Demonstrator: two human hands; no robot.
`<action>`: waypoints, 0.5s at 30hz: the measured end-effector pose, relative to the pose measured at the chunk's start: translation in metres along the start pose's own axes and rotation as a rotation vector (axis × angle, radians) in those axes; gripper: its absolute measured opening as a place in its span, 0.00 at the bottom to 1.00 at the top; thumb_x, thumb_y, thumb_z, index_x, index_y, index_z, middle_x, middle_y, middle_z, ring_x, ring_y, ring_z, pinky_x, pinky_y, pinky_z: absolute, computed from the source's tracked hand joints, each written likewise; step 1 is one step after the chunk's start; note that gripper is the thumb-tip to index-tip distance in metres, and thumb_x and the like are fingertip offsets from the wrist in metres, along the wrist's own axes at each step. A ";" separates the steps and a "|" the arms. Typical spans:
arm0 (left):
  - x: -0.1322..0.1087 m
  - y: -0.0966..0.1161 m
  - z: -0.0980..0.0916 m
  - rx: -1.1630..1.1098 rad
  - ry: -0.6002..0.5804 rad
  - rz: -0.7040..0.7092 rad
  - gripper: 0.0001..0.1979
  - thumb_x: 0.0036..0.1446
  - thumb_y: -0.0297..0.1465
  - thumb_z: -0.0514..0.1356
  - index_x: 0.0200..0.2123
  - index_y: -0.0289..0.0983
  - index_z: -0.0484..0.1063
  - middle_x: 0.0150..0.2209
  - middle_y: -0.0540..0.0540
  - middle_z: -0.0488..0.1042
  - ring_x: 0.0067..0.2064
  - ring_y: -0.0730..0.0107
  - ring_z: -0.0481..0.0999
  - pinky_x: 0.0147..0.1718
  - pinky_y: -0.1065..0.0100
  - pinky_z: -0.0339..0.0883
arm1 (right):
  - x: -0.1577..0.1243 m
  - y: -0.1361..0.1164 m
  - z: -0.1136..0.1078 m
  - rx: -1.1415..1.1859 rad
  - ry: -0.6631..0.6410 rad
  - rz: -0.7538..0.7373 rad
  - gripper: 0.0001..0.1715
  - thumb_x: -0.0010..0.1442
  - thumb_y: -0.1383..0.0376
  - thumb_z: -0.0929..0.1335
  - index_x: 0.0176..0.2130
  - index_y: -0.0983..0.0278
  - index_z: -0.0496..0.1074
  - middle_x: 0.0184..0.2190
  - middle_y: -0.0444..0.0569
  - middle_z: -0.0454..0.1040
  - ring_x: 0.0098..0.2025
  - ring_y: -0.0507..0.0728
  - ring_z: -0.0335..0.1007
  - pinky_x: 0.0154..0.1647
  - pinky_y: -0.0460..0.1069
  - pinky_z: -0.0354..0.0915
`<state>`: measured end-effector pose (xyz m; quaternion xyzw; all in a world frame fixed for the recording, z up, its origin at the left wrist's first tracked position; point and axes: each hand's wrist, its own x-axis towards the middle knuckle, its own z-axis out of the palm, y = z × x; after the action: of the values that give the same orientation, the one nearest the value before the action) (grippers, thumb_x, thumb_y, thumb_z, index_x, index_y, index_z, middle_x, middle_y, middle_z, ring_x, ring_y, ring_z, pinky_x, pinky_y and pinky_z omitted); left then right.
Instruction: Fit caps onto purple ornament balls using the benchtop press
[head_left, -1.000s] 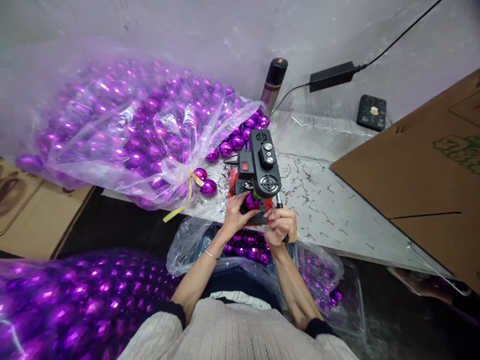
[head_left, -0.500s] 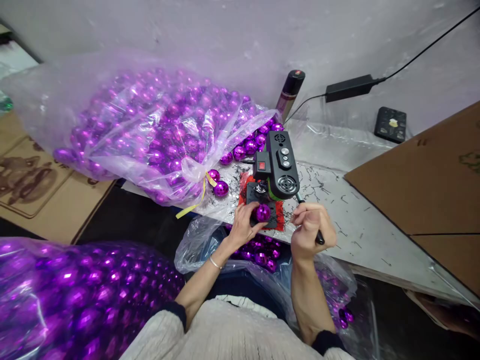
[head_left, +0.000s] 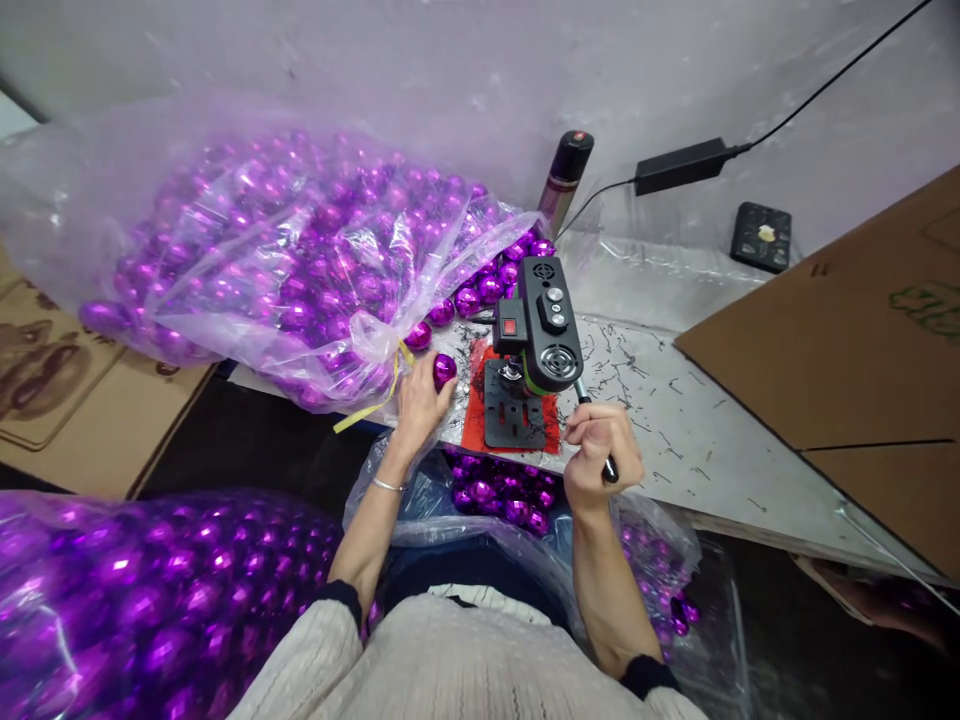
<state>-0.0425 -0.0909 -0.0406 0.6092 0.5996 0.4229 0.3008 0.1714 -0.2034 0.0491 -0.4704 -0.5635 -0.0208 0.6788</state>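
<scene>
A shiny purple faceted ball [head_left: 444, 371] sits between the thumb and fingers of my left hand [head_left: 421, 405], above the table's left part. My right hand [head_left: 606, 450] is wrapped round the black lever handle [head_left: 611, 469] of a small bench machine [head_left: 551, 325], a black body with a red switch and round vents. Below its head lies a slotted black base plate [head_left: 514, 415] with no ball on it, over a red mat [head_left: 474, 425]. More purple balls [head_left: 491, 290] spill from the mouth of a tied clear bag [head_left: 315, 270] beside the machine.
Below the table edge, an open plastic bag [head_left: 409, 505] holds purple balls [head_left: 510, 500]. Another full bag [head_left: 172, 600] fills the lower left. A spray can [head_left: 566, 180], a power adapter [head_left: 681, 166] and a cardboard box [head_left: 840, 350] stand around. Black scraps litter the white table [head_left: 667, 400].
My left hand has moved left from the base plate to a ball on the table. The ball it held over the plate is gone from there. My right hand stays on the lever.
</scene>
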 end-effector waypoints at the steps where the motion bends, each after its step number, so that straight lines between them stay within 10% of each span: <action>1: -0.002 0.002 0.002 -0.159 -0.019 -0.076 0.29 0.56 0.40 0.73 0.59 0.38 0.75 0.57 0.35 0.80 0.60 0.44 0.80 0.64 0.44 0.70 | 0.000 0.000 0.000 -0.004 -0.005 -0.002 0.23 0.73 0.64 0.64 0.25 0.60 0.69 0.22 0.43 0.71 0.28 0.54 0.72 0.28 0.51 0.64; 6: -0.022 0.015 0.016 -0.942 -0.219 -0.473 0.18 0.57 0.40 0.71 0.48 0.38 0.78 0.48 0.42 0.84 0.51 0.58 0.85 0.55 0.55 0.80 | 0.000 0.001 -0.001 -0.003 -0.008 -0.004 0.23 0.74 0.64 0.64 0.26 0.60 0.68 0.23 0.43 0.70 0.28 0.54 0.72 0.28 0.51 0.63; 15: -0.037 0.029 0.039 -1.081 -0.280 -0.594 0.14 0.60 0.41 0.69 0.43 0.38 0.78 0.45 0.43 0.86 0.48 0.59 0.86 0.55 0.54 0.80 | -0.001 0.004 -0.001 0.004 -0.023 -0.041 0.20 0.73 0.66 0.64 0.27 0.60 0.68 0.24 0.43 0.72 0.27 0.53 0.71 0.26 0.50 0.62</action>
<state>0.0083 -0.1253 -0.0386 0.2282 0.3998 0.4810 0.7462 0.1741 -0.2020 0.0458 -0.4578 -0.5807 -0.0283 0.6726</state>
